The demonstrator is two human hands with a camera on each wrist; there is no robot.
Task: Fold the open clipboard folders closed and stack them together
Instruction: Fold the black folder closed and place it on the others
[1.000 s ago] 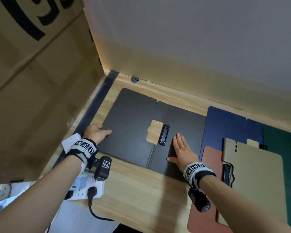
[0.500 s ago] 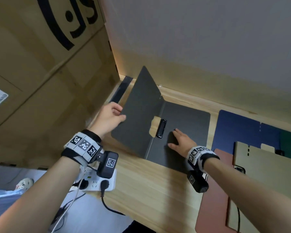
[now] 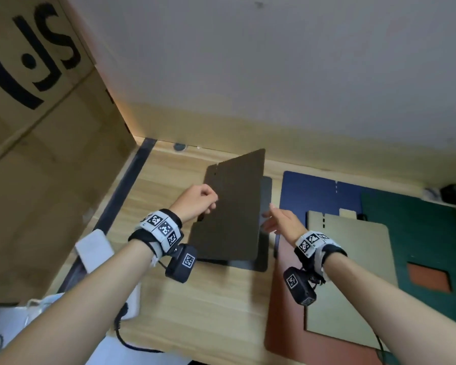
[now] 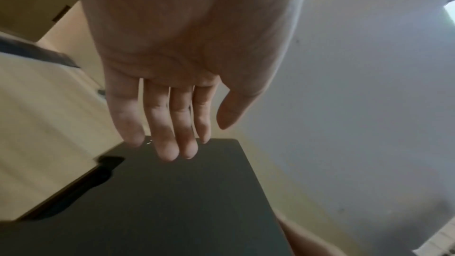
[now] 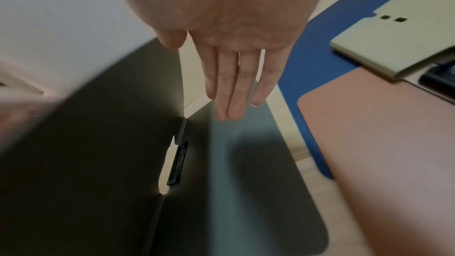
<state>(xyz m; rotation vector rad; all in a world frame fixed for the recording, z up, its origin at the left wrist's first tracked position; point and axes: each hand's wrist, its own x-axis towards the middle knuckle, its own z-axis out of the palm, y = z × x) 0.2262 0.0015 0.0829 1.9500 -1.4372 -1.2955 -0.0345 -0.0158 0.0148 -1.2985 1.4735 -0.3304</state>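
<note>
A black clipboard folder lies on the wooden desk with its cover (image 3: pixel 232 206) swung partway over its base panel (image 3: pixel 264 248). My left hand (image 3: pixel 208 204) presses straight fingers (image 4: pixel 172 147) against the cover's outer face near its far edge. My right hand (image 3: pixel 270 214) hovers open beside the cover's free edge, above the base panel (image 5: pixel 246 192), holding nothing. The black clip (image 5: pixel 177 163) shows by the spine in the right wrist view.
To the right lie a blue folder (image 3: pixel 313 191), a closed beige folder (image 3: pixel 353 259), a reddish-brown folder (image 3: pixel 282 325) and a green folder (image 3: pixel 432 233), overlapping. A large cardboard box (image 3: pixel 37 154) stands on the left. A white power strip (image 3: pixel 133 306) hangs off the desk's near left edge.
The black cover has swung from leaning left past upright and now tilts over the base. My right hand has lifted off the base panel and moved to its right edge.
</note>
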